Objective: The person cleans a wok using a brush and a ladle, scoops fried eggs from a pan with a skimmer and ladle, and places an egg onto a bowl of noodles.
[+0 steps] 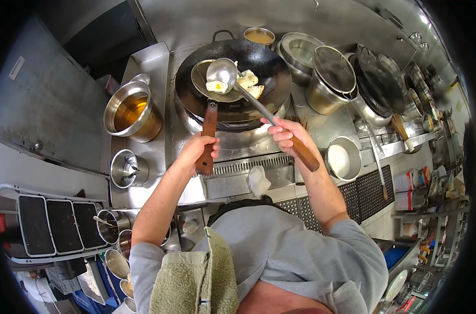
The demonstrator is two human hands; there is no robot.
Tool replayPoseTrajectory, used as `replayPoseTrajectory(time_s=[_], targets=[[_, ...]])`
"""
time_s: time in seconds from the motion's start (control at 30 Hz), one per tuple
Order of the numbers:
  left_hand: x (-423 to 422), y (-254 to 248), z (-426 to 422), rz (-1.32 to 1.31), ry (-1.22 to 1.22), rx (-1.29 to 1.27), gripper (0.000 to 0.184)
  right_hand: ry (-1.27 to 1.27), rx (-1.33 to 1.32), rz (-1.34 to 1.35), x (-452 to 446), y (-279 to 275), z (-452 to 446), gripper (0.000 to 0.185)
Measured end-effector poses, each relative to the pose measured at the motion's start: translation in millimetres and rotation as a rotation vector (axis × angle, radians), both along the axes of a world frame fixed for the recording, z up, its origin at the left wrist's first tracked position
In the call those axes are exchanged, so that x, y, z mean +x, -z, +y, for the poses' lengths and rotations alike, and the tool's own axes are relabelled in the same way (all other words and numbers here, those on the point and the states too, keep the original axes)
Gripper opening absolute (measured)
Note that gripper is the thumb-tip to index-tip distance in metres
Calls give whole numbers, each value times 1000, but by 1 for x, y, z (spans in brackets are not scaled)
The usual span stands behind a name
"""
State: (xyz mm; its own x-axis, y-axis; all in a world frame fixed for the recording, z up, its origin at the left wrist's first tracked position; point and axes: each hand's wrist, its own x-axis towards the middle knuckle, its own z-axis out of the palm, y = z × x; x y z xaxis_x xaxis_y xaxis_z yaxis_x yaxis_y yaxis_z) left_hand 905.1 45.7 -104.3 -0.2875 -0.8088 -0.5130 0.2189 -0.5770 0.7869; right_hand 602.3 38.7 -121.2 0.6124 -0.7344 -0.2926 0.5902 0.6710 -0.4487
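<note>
My left hand (200,149) is wrapped round the wooden handle of a round strainer (198,78), whose head is over the black wok (272,89). In my right hand (289,135) is a long ladle (223,70), gripped near its wooden end. The ladle's metal bowl rests in or just above the strainer, hiding part of it. A fried egg (216,87) with a yellow yolk shows at the lower edge of the ladle bowl. More fried egg pieces (248,80) lie right beside the ladle; whether they touch the strainer or the wok, I cannot tell.
Left of the wok stands a pot of amber liquid (132,112), with a smaller metal container (129,168) nearer me. A bowl of tan liquid (259,36) sits behind. To the right are a lidded pot (329,78), a pot with white contents (343,158) and a bamboo brush (400,127).
</note>
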Motion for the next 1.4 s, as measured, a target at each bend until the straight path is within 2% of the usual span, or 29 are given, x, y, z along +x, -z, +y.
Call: replayPoseTrajectory(time_s=[0.07, 0.13, 0.23, 0.57, 0.63, 0.77, 0.83, 0.87, 0.93, 1.4], targets=[[3, 4, 0, 48, -8, -11, 16, -22, 150, -404, -2, 4, -2, 37], [3, -2, 4, 88, -86, -53, 13, -13, 134, -488, -6, 3, -4, 41], [18, -3, 2, 77, -78, -81, 14, 35, 120, -598, -13, -6, -6, 48], [25, -12, 8, 17, -94, -82, 14, 70, 38, -554, -34, -30, -24, 43], [29, -11, 5, 12, -92, -81, 14, 103, 54, -598, -34, -27, -22, 50], [30, -19, 5, -69, -35, -107, 15, 99, 61, -606, -35, -24, -26, 49], [44, -12, -3, -10, 38, -94, 16, 81, 69, -629, -35, -20, -22, 49], [45, -7, 0, -13, 35, -92, 16, 79, 67, -588, -34, -21, -22, 42], [36, -11, 7, -43, -36, -112, 17, 86, 67, -576, -33, -21, -24, 42], [28, -15, 17, -208, -58, -171, 18, 89, 65, -479, -40, -12, -26, 40]])
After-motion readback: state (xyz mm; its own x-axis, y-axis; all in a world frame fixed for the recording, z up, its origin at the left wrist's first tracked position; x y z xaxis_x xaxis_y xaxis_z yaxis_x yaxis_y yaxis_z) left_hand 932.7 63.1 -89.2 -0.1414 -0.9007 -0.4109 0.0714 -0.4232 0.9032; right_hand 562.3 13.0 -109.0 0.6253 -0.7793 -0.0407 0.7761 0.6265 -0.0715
